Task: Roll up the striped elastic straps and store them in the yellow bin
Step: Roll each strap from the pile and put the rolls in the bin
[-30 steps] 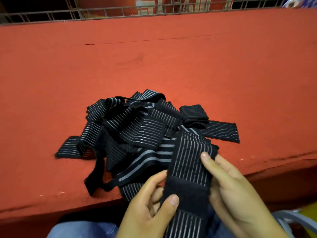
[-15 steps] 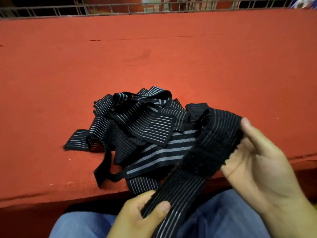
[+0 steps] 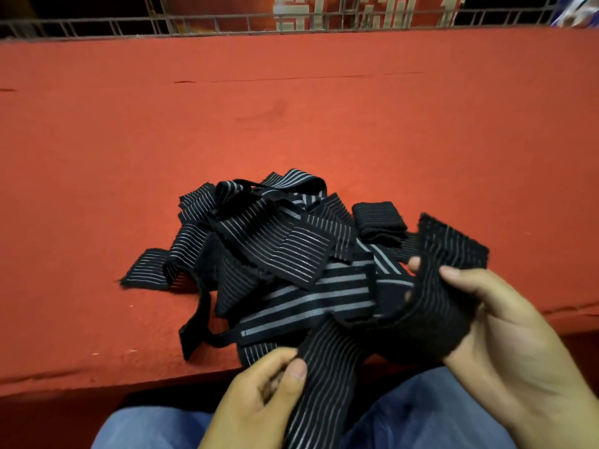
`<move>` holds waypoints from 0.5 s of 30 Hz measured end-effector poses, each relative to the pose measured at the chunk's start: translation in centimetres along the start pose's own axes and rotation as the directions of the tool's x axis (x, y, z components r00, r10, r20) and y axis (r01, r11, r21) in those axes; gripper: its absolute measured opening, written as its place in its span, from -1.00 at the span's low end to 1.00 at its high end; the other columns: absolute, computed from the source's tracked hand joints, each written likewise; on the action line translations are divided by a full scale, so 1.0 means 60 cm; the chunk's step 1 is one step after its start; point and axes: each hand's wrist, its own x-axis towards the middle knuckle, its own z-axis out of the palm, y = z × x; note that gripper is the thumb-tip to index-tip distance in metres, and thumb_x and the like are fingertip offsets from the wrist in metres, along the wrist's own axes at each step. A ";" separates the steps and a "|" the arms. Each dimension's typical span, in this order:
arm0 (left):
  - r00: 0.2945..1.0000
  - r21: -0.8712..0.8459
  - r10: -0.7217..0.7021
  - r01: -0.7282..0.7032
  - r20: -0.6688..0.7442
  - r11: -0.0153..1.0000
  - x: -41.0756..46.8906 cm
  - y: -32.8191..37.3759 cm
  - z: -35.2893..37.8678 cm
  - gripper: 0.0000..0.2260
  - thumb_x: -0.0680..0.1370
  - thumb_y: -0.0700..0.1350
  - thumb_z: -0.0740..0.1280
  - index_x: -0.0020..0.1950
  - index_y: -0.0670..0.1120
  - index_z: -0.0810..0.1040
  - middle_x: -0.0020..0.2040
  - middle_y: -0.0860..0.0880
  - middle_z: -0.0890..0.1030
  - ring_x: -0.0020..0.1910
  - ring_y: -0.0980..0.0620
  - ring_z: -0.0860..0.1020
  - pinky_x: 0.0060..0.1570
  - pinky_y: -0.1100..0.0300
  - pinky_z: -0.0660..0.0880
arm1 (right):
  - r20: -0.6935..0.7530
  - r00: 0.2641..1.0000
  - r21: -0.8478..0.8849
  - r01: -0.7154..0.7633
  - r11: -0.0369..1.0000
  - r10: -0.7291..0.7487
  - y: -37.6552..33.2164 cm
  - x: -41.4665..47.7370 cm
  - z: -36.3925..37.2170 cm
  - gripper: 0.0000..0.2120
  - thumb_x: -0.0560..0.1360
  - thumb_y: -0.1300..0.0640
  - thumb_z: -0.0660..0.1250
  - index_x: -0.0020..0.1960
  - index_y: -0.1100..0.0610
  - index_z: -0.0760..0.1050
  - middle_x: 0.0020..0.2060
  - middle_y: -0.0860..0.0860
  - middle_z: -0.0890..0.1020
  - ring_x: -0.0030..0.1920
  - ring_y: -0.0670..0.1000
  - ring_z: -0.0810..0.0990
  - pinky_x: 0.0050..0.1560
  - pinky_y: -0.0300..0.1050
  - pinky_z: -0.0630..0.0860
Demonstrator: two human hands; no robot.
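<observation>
A tangled pile of black elastic straps with grey stripes (image 3: 272, 254) lies on the red cloth-covered table (image 3: 291, 124) near its front edge. One rolled strap (image 3: 377, 218) sits at the pile's right side. I hold one strap (image 3: 431, 306) above the table edge. My right hand (image 3: 505, 345) grips its upper end, thumb on top and fingers curled behind the fabric. My left hand (image 3: 259, 403) pinches the lower run of the same strap between thumb and fingers, over my lap. The yellow bin is out of view.
A metal wire railing (image 3: 227, 22) runs along the far edge of the table, with red and white panels behind it. My knees in blue jeans (image 3: 405, 416) are below the table's front edge.
My right hand has folded the strap's upper end over and closed round it. My left hand has slid up along the strap. The pile has not moved.
</observation>
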 end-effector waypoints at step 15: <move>0.764 0.688 0.614 -0.338 -0.197 0.642 0.098 0.054 -0.009 -0.63 0.51 -0.05 0.49 0.29 0.19 0.59 0.13 0.26 0.46 0.05 0.24 0.50 0.11 0.31 0.49 | -0.069 0.996 0.110 -0.045 0.993 0.053 0.065 -0.006 0.043 -0.71 0.45 0.20 0.35 0.06 0.29 0.75 0.00 0.28 0.76 -0.11 0.23 0.80 -0.27 0.04 0.72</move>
